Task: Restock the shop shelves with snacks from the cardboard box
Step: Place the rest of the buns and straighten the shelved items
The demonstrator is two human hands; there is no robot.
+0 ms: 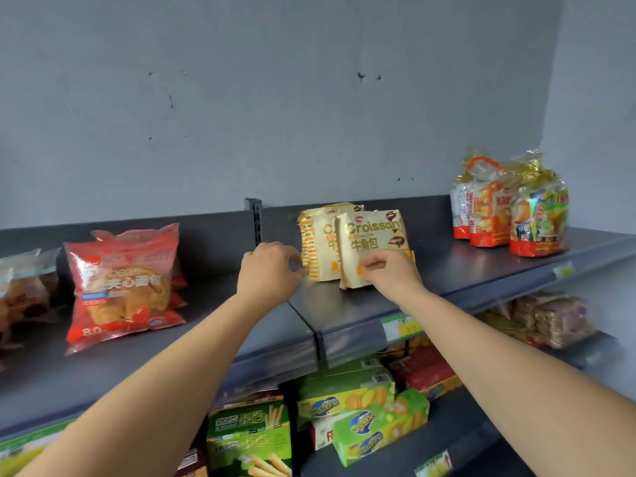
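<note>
Gold-and-white croissant packets stand upright in a short row on the dark grey top shelf point(464, 270). The front croissant packet point(373, 235) leans against the croissant packets behind it point(318, 242). My right hand point(390, 275) pinches the lower edge of the front packet. My left hand point(270, 270) hovers just left of the row with its fingers curled, close to the left packet's edge; whether it touches is unclear. The cardboard box is out of view.
Red bread bags point(125, 287) and a brown snack bag point(24, 290) lie at the left of the top shelf. Orange and gold-topped bags point(509, 208) stand at its right end. Green biscuit boxes point(364, 411) and red boxes point(426, 373) fill the shelf below.
</note>
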